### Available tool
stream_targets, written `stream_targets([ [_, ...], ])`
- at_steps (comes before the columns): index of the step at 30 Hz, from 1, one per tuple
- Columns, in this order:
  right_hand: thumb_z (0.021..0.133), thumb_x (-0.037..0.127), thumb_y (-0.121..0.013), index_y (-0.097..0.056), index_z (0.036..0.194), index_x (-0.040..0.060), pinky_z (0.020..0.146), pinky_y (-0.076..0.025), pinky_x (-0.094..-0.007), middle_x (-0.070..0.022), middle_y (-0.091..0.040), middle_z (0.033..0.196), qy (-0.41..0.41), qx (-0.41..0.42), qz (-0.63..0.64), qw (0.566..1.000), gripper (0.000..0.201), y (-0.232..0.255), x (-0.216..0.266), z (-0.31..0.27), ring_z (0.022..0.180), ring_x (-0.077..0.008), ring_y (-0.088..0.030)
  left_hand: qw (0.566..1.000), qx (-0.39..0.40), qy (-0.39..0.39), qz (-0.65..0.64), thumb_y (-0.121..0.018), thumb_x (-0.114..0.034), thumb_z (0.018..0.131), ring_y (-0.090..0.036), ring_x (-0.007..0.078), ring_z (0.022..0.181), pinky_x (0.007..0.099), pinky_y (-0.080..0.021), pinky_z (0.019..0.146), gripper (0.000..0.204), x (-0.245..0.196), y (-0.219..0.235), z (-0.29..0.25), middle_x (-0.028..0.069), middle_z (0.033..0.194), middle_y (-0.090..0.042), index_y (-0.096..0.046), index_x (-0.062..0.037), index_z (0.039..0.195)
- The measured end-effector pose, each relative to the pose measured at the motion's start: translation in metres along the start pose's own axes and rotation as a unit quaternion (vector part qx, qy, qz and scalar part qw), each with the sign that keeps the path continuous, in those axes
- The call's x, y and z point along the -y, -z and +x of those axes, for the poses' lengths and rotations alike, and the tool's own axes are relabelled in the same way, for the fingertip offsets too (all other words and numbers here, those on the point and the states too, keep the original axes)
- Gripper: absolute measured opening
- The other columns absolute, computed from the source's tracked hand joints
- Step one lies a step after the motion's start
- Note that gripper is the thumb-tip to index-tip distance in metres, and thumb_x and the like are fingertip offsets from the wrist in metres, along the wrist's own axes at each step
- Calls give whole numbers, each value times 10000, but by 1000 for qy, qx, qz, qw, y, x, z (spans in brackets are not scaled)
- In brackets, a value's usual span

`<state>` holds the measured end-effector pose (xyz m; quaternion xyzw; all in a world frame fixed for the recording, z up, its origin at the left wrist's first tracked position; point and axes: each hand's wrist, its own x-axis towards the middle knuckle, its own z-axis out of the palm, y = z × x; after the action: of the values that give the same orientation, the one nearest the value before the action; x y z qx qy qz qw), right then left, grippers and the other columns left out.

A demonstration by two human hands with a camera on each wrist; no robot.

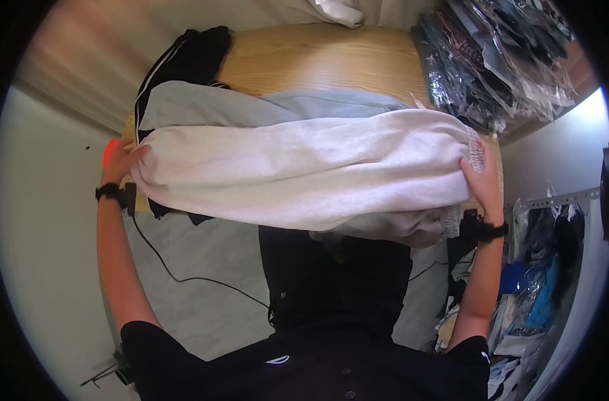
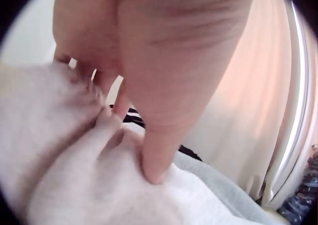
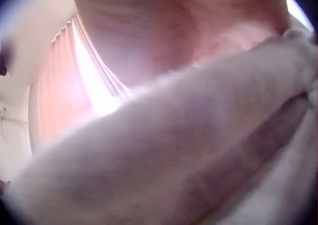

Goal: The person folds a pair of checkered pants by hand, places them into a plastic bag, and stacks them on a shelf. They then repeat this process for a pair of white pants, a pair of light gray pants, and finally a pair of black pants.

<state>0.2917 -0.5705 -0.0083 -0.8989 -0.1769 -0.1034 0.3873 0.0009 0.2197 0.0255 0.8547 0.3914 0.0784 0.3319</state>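
Pale grey sweatpants, folded lengthwise, stretch between my two hands across the front of the wooden table. My left hand grips their left end; in the left wrist view the thumb presses on the bunched pale cloth and the other fingers go behind it. At the right end, beside a gathered elastic cuff, my right hand holds the cloth with its thumb on top. A second ribbed cuff hangs lower. In the right wrist view the cloth hides the fingertips.
Darker grey fabric lies behind the sweatpants. Black clothing with white stripes is at the table's back left. Plastic-wrapped garments are piled at the back right. A shelf of bagged clothes stands at right; a cable trails below.
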Motion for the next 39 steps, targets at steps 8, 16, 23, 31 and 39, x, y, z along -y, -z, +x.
stream_targets([
  [8, 820, 187, -736, -517, 1189, 5, 977, -411, -365, -175, -575, 1201, -56, -56, 30, 996, 466, -14, -50, 22, 1111, -271, -541, 971, -105, -151, 153, -827, -344, 721, -649, 278, 950, 363, -513, 826, 633, -22, -24, -16, 163, 1024, -672, -596, 45, 1163],
  [16, 839, 212, -724, -576, 1158, -12, 956, -427, -363, -165, -642, 1086, -71, -109, -16, 991, 417, 9, -1, 36, 1050, -259, -592, 948, -294, -86, 89, -758, -381, 821, -627, 315, 1035, 374, -483, 900, 652, 9, -4, -45, 227, 1147, -633, -518, 63, 1234],
  [23, 893, 216, -645, -527, 1301, 6, 1051, -363, -400, -208, -520, 1308, 35, -36, -176, 983, 473, -1, -23, 19, 1242, -357, -471, 979, -192, 56, -29, -714, -516, 813, -603, 322, 1119, 373, -453, 963, 777, 87, -17, -8, 239, 1206, -611, -518, 94, 1253],
  [31, 941, 295, -507, -445, 1427, 116, 1155, -134, -534, -143, -371, 1502, 85, 115, -278, 950, 522, -30, 48, -51, 1423, -343, -268, 880, -35, 183, -437, -725, -418, 834, -615, 239, 1053, 366, -488, 931, 621, 14, -28, -111, 123, 1169, -616, -535, 3, 1248],
  [39, 942, 339, -481, -436, 1439, 140, 1154, -91, -548, -118, -348, 1528, 84, 62, -241, 965, 537, -41, 40, -57, 1434, -334, -255, 874, -32, 59, -481, -654, -184, 886, -569, 239, 1133, 393, -470, 976, 488, 35, -47, -124, 129, 1281, -566, -493, 16, 1301],
])
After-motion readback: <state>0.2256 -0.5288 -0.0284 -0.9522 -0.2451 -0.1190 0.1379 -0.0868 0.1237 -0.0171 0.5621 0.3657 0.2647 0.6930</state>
